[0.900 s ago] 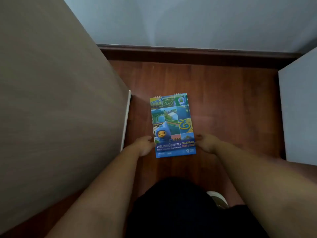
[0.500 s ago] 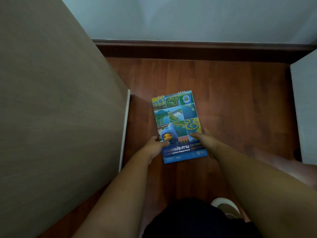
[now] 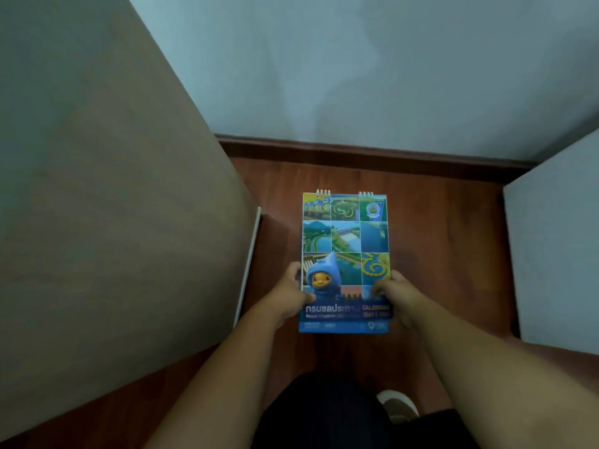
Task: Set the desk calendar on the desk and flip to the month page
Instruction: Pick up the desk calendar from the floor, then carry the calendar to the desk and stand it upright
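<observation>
The desk calendar (image 3: pixel 345 241) shows a blue-green cover with photo tiles, a blue cartoon mascot and wire rings along its far edge. It is folded flat and held above the wooden floor (image 3: pixel 447 254), cover up. My left hand (image 3: pixel 290 294) grips its lower left edge, thumb on the cover. My right hand (image 3: pixel 397 298) grips its lower right edge, thumb over the title band. The inner pages are hidden under the cover.
A large brown wood-grain panel (image 3: pixel 107 205) fills the left side, with a thin white board (image 3: pixel 249 264) leaning by its edge. A pale grey surface (image 3: pixel 557 247) stands at right. A dark skirting board (image 3: pixel 372 153) and pale wall lie ahead. My dark clothing and a shoe (image 3: pixel 398 405) are below.
Both hands closed on the calendar's lower edges and lifted it off the floor toward the camera. The view tilted up, showing more wall.
</observation>
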A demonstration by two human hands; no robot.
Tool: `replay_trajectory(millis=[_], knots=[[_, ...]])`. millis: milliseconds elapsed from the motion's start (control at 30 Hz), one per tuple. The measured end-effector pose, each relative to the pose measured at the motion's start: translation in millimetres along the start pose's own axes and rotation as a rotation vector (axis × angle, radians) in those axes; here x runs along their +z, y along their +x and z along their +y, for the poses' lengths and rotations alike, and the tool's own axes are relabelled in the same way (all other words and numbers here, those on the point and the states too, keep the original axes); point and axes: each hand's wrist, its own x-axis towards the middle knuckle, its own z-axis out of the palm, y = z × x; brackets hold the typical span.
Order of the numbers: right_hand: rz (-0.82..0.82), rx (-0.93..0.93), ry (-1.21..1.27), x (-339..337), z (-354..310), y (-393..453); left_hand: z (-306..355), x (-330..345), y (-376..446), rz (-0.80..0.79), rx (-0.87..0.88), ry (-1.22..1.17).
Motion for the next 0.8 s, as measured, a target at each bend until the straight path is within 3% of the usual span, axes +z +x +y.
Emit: replay_trajectory(millis=[233,333,467,633,800], knots=[[0.030,-0.256,-0.108,-27.1,-132.4,-170.4,144.8,9.4,-168.2,0.008,0.141,0.032],[-0.035,-0.318,-0.107,-35.9,-187.0,-252.8,204.7,11.3,-249.9,-0.002,0.214,-0.096],[-0.134,-0.395,-0.076,-27.1,-257.3,-358.6,281.5,5.9,-349.5,0.131,0.346,-0.338],[-0.232,-0.670,-0.220,15.4,-335.5,-468.3,364.0,-29.4,-467.1,0.327,0.560,-0.445],[-0.376,-0.823,-0.275,84.6,-381.1,-559.0,395.6,-99.5,-580.6,0.502,0.673,-0.583]])
